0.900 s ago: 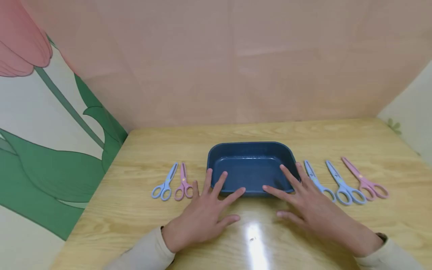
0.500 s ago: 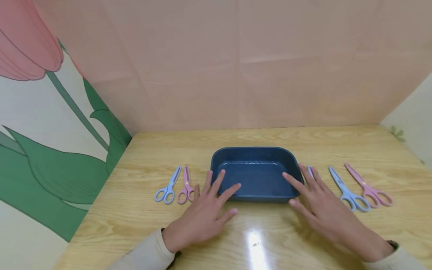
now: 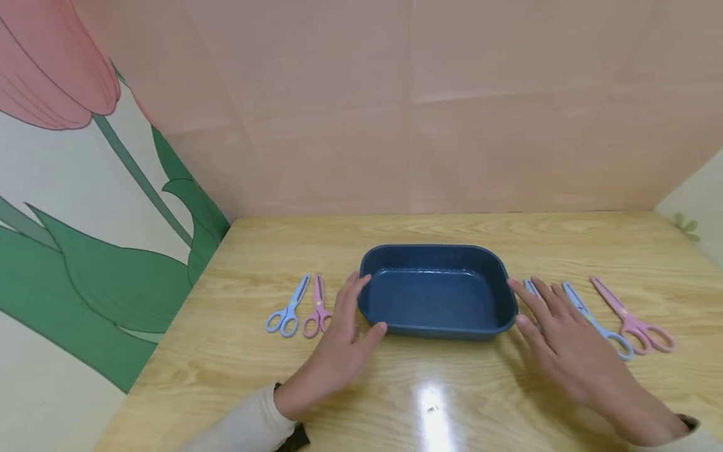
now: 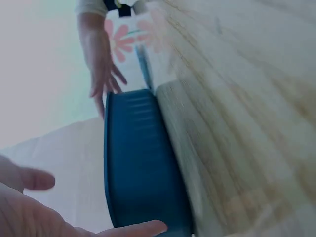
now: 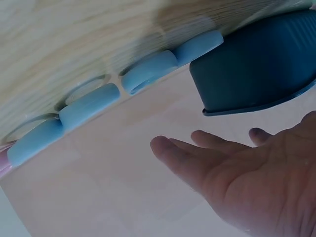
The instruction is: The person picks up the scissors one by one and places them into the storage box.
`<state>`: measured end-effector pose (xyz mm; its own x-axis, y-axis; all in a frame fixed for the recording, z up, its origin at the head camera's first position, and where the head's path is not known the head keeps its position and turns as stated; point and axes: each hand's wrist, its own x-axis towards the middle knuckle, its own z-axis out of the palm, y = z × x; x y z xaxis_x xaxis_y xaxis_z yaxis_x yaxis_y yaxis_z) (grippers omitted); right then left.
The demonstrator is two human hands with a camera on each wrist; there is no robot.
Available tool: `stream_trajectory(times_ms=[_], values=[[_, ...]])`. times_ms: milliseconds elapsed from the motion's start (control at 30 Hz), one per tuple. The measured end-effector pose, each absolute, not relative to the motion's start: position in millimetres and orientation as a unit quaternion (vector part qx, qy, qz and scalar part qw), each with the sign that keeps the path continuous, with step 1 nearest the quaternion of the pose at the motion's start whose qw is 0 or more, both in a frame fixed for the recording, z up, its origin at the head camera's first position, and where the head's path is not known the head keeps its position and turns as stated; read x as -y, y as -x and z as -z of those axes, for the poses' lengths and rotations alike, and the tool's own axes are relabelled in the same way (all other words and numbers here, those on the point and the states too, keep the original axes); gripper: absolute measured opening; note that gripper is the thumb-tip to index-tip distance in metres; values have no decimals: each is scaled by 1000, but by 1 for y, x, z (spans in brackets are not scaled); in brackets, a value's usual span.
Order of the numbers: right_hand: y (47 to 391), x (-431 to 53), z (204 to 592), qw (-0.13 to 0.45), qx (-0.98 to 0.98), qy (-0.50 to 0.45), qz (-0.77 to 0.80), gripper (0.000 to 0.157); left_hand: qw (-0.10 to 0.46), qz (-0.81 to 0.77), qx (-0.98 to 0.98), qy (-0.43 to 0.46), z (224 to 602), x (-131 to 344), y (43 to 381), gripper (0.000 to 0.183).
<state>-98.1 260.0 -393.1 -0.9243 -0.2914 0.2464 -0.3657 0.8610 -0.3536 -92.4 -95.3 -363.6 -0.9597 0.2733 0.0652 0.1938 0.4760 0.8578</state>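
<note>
A dark blue rectangular container (image 3: pixel 432 258) stands on the table, with nothing inside it. My left hand (image 3: pixel 341 348) is at its left end, thumb near the front corner and fingers at the left rim; whether they touch is unclear. Off the right end is my right hand (image 3: pixel 576 361), its fingers extended and close to the rim. Beneath that hand, blue scissors (image 3: pixel 530 287) are mostly hidden. A second pair of blue scissors (image 3: pixel 615 339) and pink scissors (image 3: pixel 635 329) lie just to its right. The right wrist view shows blue scissor handles (image 5: pixel 150 71) beside the container.
Left of the container lie blue scissors (image 3: pixel 289 311) and pink scissors (image 3: pixel 319 304), the latter partly behind my left hand. A pink sheet (image 3: pixel 407 125) rises behind the wooden table (image 3: pixel 361 408). A flower-patterned panel (image 3: pixel 113 251) borders the left side.
My hands have moved apart from the container's front to its two ends. The left fingers have drawn together from a wide spread. The view has shifted slightly.
</note>
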Motion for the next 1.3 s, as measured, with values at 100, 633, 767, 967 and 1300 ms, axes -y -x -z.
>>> stream_trajectory(times_ms=[100,633,767,967,1300], values=[[98,-263,394,105,961,-173,-187,56,51,-582,-808,-78,365,96,100,72],[100,-275,399,97,972,-166,-138,58,103,-759,-642,44,385,99,128,66],[102,-277,401,102,972,-167,-127,59,109,-761,-638,37,388,101,129,62],[109,-285,403,109,975,-156,-115,65,118,-780,-613,39,391,102,130,61],[115,-296,405,122,975,-157,-101,57,113,-790,-601,51,393,103,127,66]])
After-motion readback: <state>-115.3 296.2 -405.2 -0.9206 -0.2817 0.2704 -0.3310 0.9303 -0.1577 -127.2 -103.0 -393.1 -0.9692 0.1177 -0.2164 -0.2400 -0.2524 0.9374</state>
